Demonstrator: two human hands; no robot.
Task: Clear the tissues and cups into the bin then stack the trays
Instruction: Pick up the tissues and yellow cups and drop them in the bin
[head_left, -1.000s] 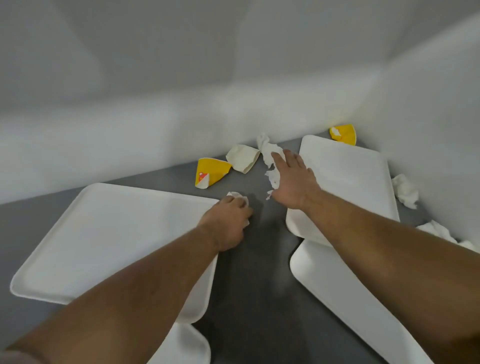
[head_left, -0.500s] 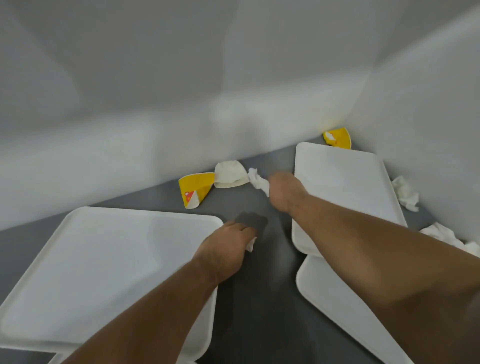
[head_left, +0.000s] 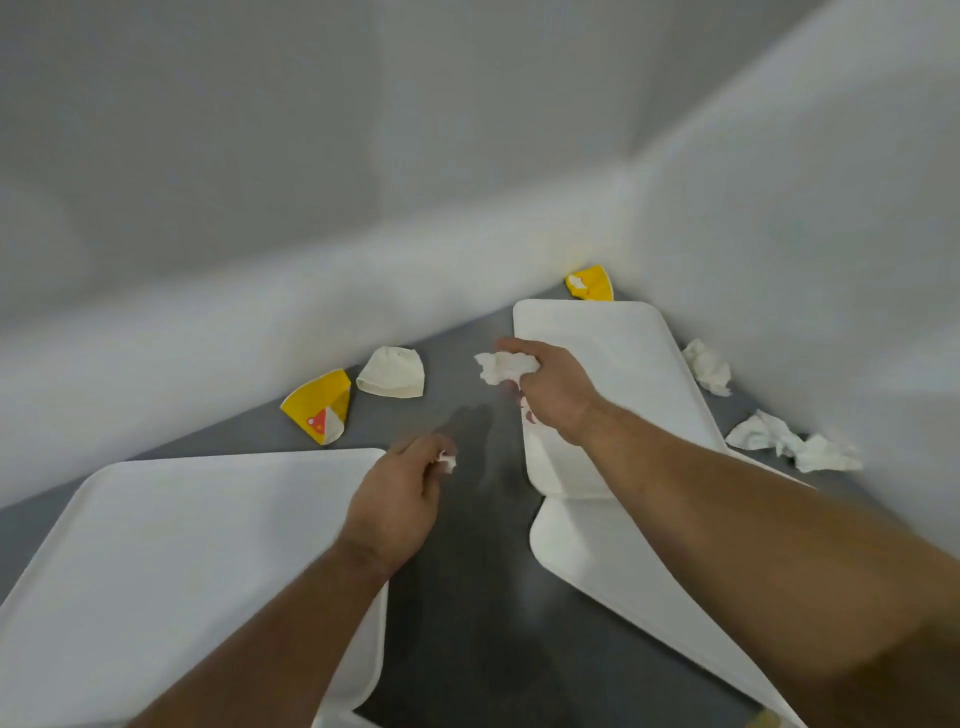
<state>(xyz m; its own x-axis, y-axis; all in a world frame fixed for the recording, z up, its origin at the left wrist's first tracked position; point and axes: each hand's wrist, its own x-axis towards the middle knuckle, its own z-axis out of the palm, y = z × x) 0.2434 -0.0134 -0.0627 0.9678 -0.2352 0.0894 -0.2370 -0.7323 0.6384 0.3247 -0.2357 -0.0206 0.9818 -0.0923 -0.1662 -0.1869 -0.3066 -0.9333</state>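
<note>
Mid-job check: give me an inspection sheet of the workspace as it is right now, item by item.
Surface: dark grey tabletop, bare between the trays.
Job's things: large white plastic tray on the left; far right tray and near right tray meet end to end; none are stacked. Crushed yellow paper cup and flattened cream paper cup lie by the back wall, corner yellow cup behind the far tray. Loose white tissues and a single crumpled tissue lie by the right wall. Bin not in view.
Clutter: nothing seen.
Grippers: left hand pinches a small tissue scrap; right hand grips a white tissue wad.
Cables: nothing seen.
Surroundings: plain white walls meet in a corner.
</note>
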